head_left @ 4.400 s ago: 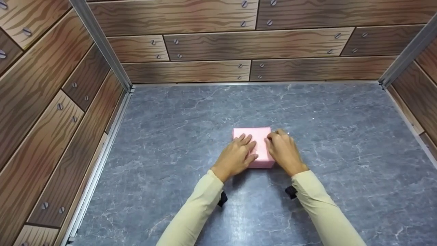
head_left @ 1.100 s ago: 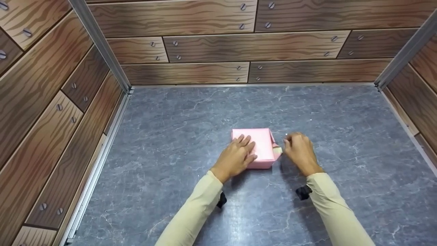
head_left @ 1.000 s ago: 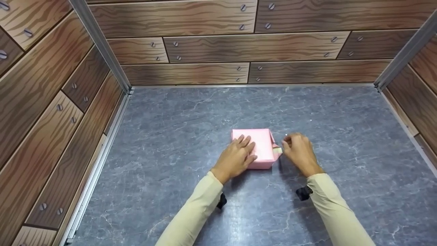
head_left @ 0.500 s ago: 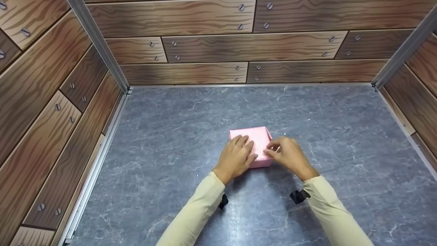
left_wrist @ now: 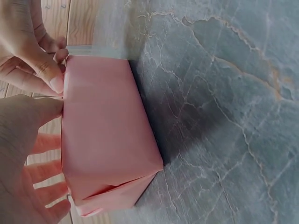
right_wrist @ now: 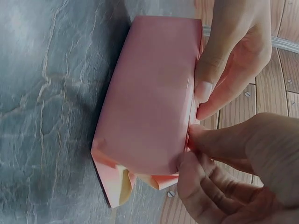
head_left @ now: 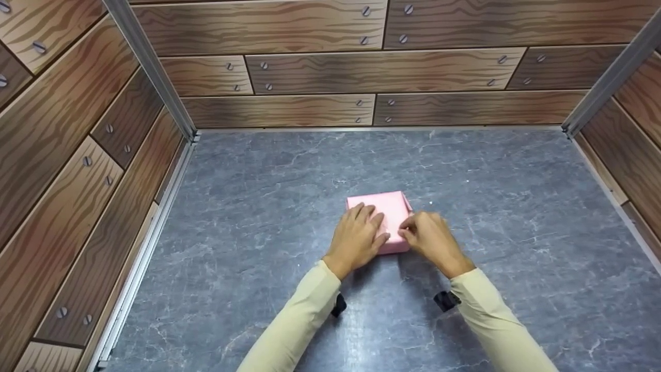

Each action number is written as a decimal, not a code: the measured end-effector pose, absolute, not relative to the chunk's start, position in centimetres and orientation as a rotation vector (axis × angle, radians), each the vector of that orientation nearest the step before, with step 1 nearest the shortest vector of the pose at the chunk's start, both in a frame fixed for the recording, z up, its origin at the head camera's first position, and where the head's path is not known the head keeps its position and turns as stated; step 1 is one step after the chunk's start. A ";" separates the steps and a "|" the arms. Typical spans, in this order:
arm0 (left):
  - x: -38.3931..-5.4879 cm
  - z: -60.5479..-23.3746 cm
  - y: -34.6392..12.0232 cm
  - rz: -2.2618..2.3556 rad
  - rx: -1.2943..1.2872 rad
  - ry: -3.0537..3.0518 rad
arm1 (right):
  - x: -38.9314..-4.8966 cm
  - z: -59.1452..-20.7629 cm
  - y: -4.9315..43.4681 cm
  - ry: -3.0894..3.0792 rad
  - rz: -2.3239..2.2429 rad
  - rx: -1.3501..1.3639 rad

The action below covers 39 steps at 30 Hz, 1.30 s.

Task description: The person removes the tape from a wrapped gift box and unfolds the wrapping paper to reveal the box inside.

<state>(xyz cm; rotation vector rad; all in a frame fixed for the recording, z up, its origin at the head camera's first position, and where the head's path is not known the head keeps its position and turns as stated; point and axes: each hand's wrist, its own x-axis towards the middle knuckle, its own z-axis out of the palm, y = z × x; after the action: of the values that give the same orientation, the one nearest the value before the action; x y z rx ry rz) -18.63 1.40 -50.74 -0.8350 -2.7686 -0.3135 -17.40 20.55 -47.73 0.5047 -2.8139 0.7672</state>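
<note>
A box wrapped in pink paper (head_left: 391,204) stands on the grey floor. My left hand (head_left: 353,235) lies spread across its top, fingers apart, its thumb towards the near edge. At the right top edge, my right hand (head_left: 431,237) pinches the wrapping paper between thumb and fingertips; whether something small is also between them is hidden. In the right wrist view, folded paper flaps (right_wrist: 119,186) stick out loose from one end of the box, pale yellow inside. The left wrist view shows the opposite end (left_wrist: 112,193) folded, with a slight gap at a crease.
Marbled grey floor (head_left: 268,206) surrounds the box. Wood-print panels (head_left: 310,72) form the walls at the back and on both sides, with metal rails along the corners. Tiny white specks (head_left: 430,202) lie on the floor beyond the right hand.
About a second ago the right hand was clear of the box on the right; it has come back left onto the edge. The box turned slightly under the left hand, which stayed on top.
</note>
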 end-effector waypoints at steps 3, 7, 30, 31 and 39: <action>-18.6 -50.8 1.3 -0.323 -0.837 -2.762 | -17.3 -47.7 20.4 -2.810 0.768 0.494; -18.5 -50.8 1.3 -0.336 -0.845 -2.753 | -17.3 -47.5 20.3 -2.819 0.766 0.480; -18.1 -50.5 0.1 -0.426 -0.881 -2.684 | -17.3 -48.1 20.4 -2.821 0.774 0.355; -18.1 -50.5 0.1 -0.432 -0.882 -2.679 | -17.4 -48.2 20.4 -2.822 0.782 0.354; -18.2 -50.4 -0.3 -0.469 -0.885 -2.648 | -17.8 -48.5 20.8 -2.787 0.829 0.437</action>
<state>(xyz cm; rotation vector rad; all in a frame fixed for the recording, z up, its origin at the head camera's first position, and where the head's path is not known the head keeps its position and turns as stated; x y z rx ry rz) -18.16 -0.28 -50.36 -0.8846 -2.6485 -0.4692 -17.85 20.82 -48.49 0.4371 -2.7870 0.8289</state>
